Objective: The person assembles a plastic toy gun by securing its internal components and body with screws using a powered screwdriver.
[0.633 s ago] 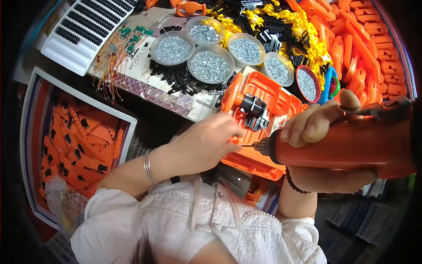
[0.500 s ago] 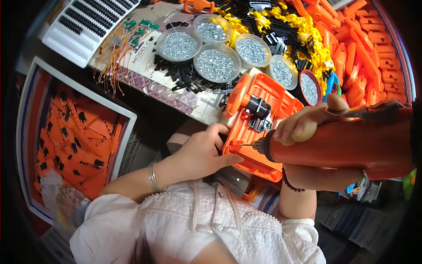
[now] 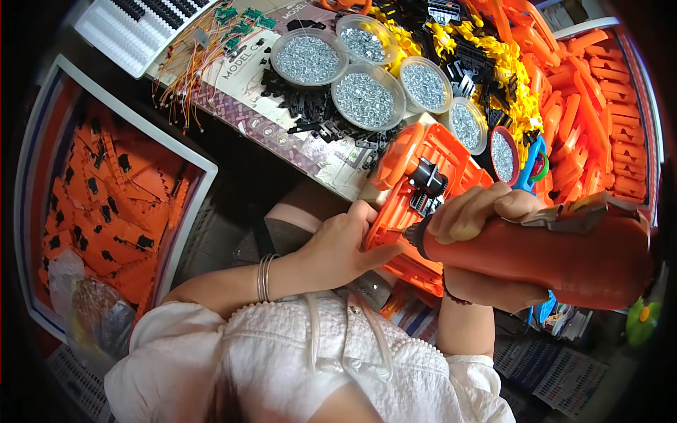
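- Head view, looking down: the right hand (image 3: 486,211) is wrapped around a fat orange electric screwdriver (image 3: 543,257), its dark tip pressed against the lower left edge of an orange plastic housing (image 3: 430,176).
- The left hand (image 3: 338,243), with thin silver bangles (image 3: 265,278) at the wrist, is closed on that same edge of the housing, thumb just below the driver's tip.
- The housing lies tilted at the near edge of the desk (image 3: 282,137), open side up, with a small black geared part (image 3: 427,180) seated inside it.
- Behind it stand five round clear bowls of silver screws (image 3: 363,95), set close together among loose black plastic pieces (image 3: 303,106).
- Yellow parts (image 3: 508,63) and long orange mouldings (image 3: 592,106) are heaped at the far right of the desk.
- Thin wires with green circuit boards (image 3: 211,42) lie at the far left, beside a white ribbed tray (image 3: 134,28).
- At the left, below desk level, a white-rimmed crate (image 3: 197,169) holds flat orange pieces (image 3: 106,204).
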Available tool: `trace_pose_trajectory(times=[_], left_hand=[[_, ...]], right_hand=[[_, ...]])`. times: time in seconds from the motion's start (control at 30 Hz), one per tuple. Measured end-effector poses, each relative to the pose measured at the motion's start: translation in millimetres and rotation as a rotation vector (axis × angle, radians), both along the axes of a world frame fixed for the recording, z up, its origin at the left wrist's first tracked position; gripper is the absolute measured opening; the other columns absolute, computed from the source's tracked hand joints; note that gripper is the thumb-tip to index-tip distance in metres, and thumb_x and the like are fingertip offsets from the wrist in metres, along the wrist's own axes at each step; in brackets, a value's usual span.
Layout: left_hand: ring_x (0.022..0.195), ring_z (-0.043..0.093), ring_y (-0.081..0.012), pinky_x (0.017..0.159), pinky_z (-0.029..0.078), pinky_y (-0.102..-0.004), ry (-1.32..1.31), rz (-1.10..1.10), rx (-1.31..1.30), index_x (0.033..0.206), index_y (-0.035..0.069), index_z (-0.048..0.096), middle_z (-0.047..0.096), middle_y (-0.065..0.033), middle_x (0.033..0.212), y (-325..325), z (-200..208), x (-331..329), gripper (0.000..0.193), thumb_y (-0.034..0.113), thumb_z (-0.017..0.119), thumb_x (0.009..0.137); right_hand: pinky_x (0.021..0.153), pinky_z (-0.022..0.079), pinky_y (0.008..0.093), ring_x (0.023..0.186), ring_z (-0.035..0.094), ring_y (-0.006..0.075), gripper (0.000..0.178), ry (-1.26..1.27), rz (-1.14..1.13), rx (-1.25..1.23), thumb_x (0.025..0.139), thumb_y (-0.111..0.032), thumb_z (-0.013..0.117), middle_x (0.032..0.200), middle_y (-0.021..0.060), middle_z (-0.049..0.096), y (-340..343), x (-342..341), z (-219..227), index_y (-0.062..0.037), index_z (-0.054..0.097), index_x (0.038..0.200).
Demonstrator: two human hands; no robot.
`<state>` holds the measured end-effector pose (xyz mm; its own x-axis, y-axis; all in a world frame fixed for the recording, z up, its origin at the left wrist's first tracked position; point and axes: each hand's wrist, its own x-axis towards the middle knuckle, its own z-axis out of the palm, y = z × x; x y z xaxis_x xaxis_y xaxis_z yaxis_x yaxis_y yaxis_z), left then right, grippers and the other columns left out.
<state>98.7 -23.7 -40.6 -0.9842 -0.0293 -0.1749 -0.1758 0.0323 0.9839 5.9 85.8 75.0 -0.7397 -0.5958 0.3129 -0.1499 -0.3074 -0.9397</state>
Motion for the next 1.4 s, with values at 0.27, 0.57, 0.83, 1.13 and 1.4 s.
trace_pose_trajectory(times=[0.27,0.57,0.83,1.13,1.4], left_hand=[[0.081,0.06,-0.03,0.072,0.047,-0.0385,0.125,-0.07,-0.462,0.097,-0.001,0.056,0.062,-0.0139,0.085,-9.1,19.0,-7.4,0.048,0.04,0.073,0.077],[0.119,0.05,-0.0302,0.101,0.039,-0.042,0.905,-0.527,-1.007,0.124,0.002,0.053,0.051,-0.0119,0.13,50.6,43.6,-32.7,0.059,0.017,0.069,0.069],[0.119,0.052,-0.034,0.098,0.043,-0.0431,0.867,-0.599,-1.012,0.125,0.0,0.053,0.053,-0.0164,0.129,52.9,45.4,-37.6,0.058,0.015,0.072,0.073],[0.118,0.052,-0.0347,0.097,0.044,-0.0436,0.841,-0.608,-1.033,0.126,0.0,0.053,0.054,-0.0168,0.128,51.9,46.8,-37.4,0.059,0.016,0.073,0.073],[0.117,0.054,-0.0333,0.096,0.045,-0.0429,0.887,-0.578,-1.0,0.125,0.0,0.054,0.056,-0.0152,0.126,52.0,46.8,-40.2,0.059,0.016,0.075,0.071]], right_hand=[[0.059,0.052,0.0366,0.067,0.059,0.0224,0.091,0.036,-0.12,-0.124,0.074,-0.07,0.061,0.086,0.0088,0.061,38.2,-0.3,15.6,-0.0028,0.038,0.132],[0.072,0.05,0.0334,0.075,0.061,0.0213,0.054,0.403,-0.67,-0.035,0.092,-0.048,0.052,0.087,0.0116,0.065,136.3,1.7,0.7,0.0043,0.055,0.103],[0.063,0.047,0.0242,0.072,0.056,0.0088,0.05,0.301,-0.614,-0.207,0.086,-0.039,0.068,0.085,0.0044,0.061,134.0,-2.4,-22.9,0.0038,0.054,0.109],[0.066,0.05,0.0251,0.076,0.061,0.0119,0.056,0.117,-0.582,-0.297,0.08,-0.03,0.076,0.091,0.009,0.065,129.5,3.7,-22.9,0.0043,0.051,0.117],[0.063,0.048,0.027,0.071,0.058,0.0133,0.055,0.055,-0.499,-0.269,0.081,-0.038,0.073,0.085,0.0072,0.062,130.5,1.2,-35.8,0.0039,0.052,0.111]])
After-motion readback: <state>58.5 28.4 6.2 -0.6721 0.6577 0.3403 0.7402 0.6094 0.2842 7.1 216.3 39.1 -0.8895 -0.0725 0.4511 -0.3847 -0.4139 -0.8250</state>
